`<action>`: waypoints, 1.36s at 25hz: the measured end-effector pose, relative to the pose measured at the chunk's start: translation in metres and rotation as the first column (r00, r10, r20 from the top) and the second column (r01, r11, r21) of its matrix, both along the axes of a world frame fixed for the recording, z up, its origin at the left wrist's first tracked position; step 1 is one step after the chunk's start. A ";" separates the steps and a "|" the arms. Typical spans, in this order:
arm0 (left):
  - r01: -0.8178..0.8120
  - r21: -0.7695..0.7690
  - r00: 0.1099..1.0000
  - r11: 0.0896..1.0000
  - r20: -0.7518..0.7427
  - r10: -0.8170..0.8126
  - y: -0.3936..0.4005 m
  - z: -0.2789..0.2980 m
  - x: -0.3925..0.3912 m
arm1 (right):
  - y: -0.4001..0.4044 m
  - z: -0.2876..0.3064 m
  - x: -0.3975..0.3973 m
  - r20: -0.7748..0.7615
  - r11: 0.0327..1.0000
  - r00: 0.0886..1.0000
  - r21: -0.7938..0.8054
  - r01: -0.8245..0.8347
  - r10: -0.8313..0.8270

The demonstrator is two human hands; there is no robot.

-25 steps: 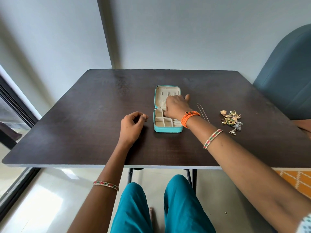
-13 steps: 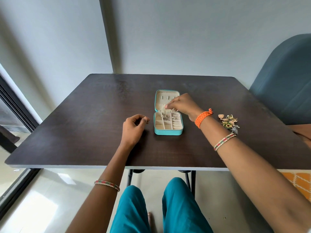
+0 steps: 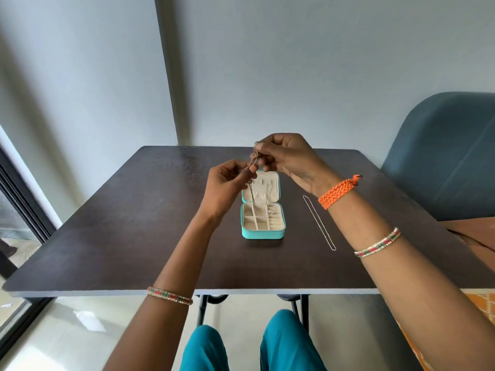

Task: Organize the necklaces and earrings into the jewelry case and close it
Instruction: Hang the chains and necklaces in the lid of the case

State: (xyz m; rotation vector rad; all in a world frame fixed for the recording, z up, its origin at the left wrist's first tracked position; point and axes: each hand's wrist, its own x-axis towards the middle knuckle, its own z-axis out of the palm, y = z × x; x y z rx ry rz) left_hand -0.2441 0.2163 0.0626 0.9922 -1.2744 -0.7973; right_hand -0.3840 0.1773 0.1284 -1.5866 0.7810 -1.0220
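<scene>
A teal jewelry case (image 3: pixel 263 233) lies open on the dark table, its cream lid flat behind the divided tray. Above it my right hand (image 3: pixel 288 156) pinches the top of a chain necklace (image 3: pixel 252 192), and my left hand (image 3: pixel 227 183) pinches the same chain a little lower. The chain hangs down to the case's lid and tray. A second thin silver necklace (image 3: pixel 318 222) lies stretched out on the table to the right of the case. The pile of earrings is hidden behind my right forearm.
The dark wooden table (image 3: pixel 134 236) has a pale front edge. A blue upholstered chair (image 3: pixel 450 156) stands at the right, and a dark window frame (image 3: pixel 24 204) runs along the left. My knees in teal trousers (image 3: pixel 251 346) sit under the table.
My right hand rose from the case with a chain necklace. My left hand lifted off the table and took hold of the chain below it.
</scene>
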 end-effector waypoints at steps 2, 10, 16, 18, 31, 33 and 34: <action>0.006 0.001 0.999 1.000 -0.046 -0.006 0.008 0.011 0.006 | 0.004 0.008 0.000 0.126 0.998 0.992 0.058 -0.011 0.004; 0.181 0.084 0.969 0.980 -0.187 -0.163 0.038 0.031 0.014 | 0.010 0.015 0.005 0.393 0.960 0.919 0.261 -0.101 -0.010; 0.422 0.205 0.887 0.883 -0.296 -0.355 0.051 0.024 0.035 | -0.009 0.026 -0.012 0.477 0.933 0.867 0.359 -0.039 -0.147; 0.424 0.238 0.879 0.874 -0.339 -0.335 0.053 0.018 0.043 | -0.020 0.016 -0.026 0.472 0.909 0.857 0.418 -0.009 -0.208; 0.193 0.403 0.871 0.895 -0.489 0.032 0.041 -0.021 0.070 | -0.049 -0.058 -0.106 0.315 0.729 0.784 0.642 0.238 -0.534; 0.012 0.421 0.932 0.907 -0.333 0.142 0.034 -0.032 0.073 | -0.049 -0.061 -0.108 0.234 0.759 0.823 0.569 0.315 -0.517; -0.103 0.411 0.940 0.906 -0.257 0.223 0.030 -0.038 0.074 | -0.048 -0.063 -0.106 0.209 0.778 0.831 0.522 0.350 -0.515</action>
